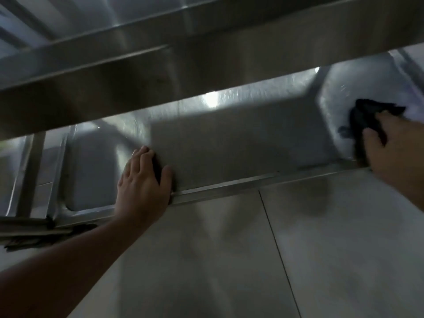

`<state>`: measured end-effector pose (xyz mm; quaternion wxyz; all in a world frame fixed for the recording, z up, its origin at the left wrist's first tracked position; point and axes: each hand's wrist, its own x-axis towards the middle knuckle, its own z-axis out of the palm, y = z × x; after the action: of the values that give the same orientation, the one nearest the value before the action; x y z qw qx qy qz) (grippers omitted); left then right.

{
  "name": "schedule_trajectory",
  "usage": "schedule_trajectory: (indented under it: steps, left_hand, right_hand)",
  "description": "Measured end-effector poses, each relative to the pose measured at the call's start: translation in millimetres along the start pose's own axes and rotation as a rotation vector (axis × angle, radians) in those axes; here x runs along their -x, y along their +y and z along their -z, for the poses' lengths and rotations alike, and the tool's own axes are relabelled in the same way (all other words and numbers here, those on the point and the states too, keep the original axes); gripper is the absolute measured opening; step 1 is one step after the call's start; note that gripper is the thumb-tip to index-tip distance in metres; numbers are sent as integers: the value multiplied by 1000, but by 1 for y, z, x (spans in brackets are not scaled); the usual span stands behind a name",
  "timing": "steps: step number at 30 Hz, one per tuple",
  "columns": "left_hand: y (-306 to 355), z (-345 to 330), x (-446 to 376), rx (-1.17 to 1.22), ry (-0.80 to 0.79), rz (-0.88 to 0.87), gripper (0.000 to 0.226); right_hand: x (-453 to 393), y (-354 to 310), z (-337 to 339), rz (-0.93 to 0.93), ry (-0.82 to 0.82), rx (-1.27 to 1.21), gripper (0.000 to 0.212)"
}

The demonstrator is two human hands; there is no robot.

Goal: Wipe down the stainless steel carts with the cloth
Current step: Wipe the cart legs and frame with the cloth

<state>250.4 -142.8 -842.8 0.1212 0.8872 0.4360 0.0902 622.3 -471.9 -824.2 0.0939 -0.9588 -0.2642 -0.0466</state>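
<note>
A stainless steel cart fills the upper view, seen low down; its bottom shelf (229, 143) lies in shadow under an upper shelf's edge (137, 72). My left hand (142, 180) rests flat on the bottom shelf by its front rim, fingers together, holding nothing. At the right end of that shelf my right hand (394, 148) presses a dark cloth (367, 120) against the steel. The cloth is bunched under my fingers and partly hidden by them.
Pale floor tiles (298, 260) spread in front of the cart. A cart leg and frame bars (29, 175) stand at the left. The upper shelf hangs low over the bottom shelf. Light glares off the shelf's back wall (211, 99).
</note>
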Motion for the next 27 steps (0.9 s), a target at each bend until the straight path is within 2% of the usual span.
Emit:
schedule_trajectory:
  steps: [2,6,9,12,15,18,21,27]
  left_hand:
    - [-2,-1,0,-6,4,-15,69]
    - [-2,0,1,0,11,-18,73]
    - [1,3,2,15,26,-17,75]
    - [3,7,3,30,13,-23,75]
    - [3,8,1,34,12,-24,73]
    - [2,9,2,29,31,-34,72]
    - [1,11,2,27,-6,-32,75]
    - [-2,15,1,113,-58,3,67]
  right_hand:
    - [25,-53,7,48,-13,-61,56]
    - [75,-154,7,341,-161,-149,58]
    - [98,-218,-6,609,-233,-127,61]
    - [104,-254,-13,834,-266,-114,61]
    - [100,-251,-15,941,-224,-102,57]
    - [95,-222,-12,956,-160,-100,52]
    - [85,-173,-11,861,-113,-84,55]
    - [59,-38,-1,405,-101,-3,73]
